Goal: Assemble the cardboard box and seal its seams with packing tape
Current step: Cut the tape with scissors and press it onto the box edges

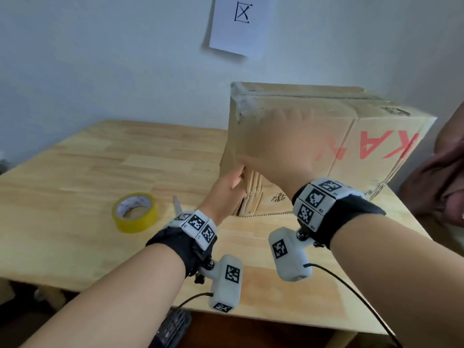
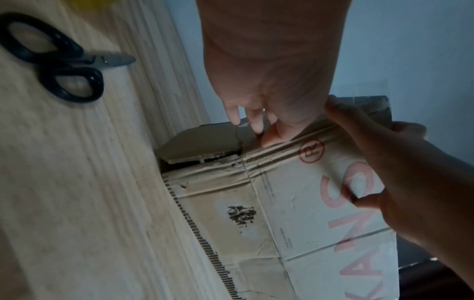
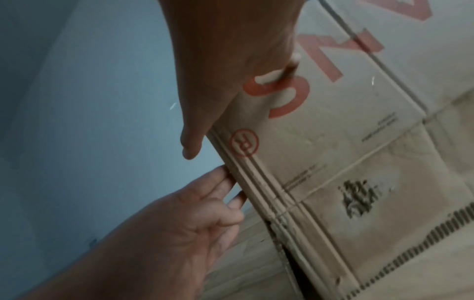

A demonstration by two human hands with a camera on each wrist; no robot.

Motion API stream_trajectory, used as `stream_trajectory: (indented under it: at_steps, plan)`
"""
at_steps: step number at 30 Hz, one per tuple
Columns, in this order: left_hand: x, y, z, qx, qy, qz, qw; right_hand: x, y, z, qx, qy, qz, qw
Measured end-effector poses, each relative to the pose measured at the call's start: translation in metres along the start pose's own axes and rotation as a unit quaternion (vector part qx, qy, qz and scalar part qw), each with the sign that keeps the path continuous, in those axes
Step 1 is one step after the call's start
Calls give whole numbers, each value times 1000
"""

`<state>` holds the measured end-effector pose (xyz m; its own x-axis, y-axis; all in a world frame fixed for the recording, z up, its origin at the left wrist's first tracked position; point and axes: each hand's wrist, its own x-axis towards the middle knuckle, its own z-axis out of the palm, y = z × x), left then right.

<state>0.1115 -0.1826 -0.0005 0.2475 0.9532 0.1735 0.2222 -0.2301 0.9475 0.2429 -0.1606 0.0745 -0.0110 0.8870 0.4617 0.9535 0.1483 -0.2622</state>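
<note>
A large cardboard box (image 1: 376,136) with red letters stands tilted on the wooden table (image 1: 75,172), and clear tape shows at its top left corner. My left hand (image 1: 238,179) grips the box's near left vertical edge low down, thumb on the printed face (image 2: 271,138) and fingers round the side. My right hand (image 1: 283,139) lies flat on the printed face higher up, its fingers reaching that same edge (image 3: 189,148). A loose bottom flap (image 2: 202,142) juts out by the table. The yellow tape roll (image 1: 135,212) lies left of my hands.
Black-handled scissors (image 2: 51,58) lie on the table between the tape roll and the box. Another person's hand (image 1: 442,182) is at the right edge beside the box. A paper sheet (image 1: 241,23) hangs on the wall behind. The table's near edge (image 1: 251,317) is close.
</note>
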Motion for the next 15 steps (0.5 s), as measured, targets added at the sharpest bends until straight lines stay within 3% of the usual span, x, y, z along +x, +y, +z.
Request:
stream_trajectory:
  at_steps: [3,7,11,15]
  plan:
    - [-2,-1,-3,43,-30,-9,999,0,0,7,-8,34,20,999]
    - [6,-11,-17,100,-24,-33,994,1,-2,17,-25,47,16,998]
    - [15,1,-29,165,37,13,985,5,-3,18,-30,28,6,999]
    - [29,43,-47,335,153,131,921,3,7,12,-29,23,-24,999]
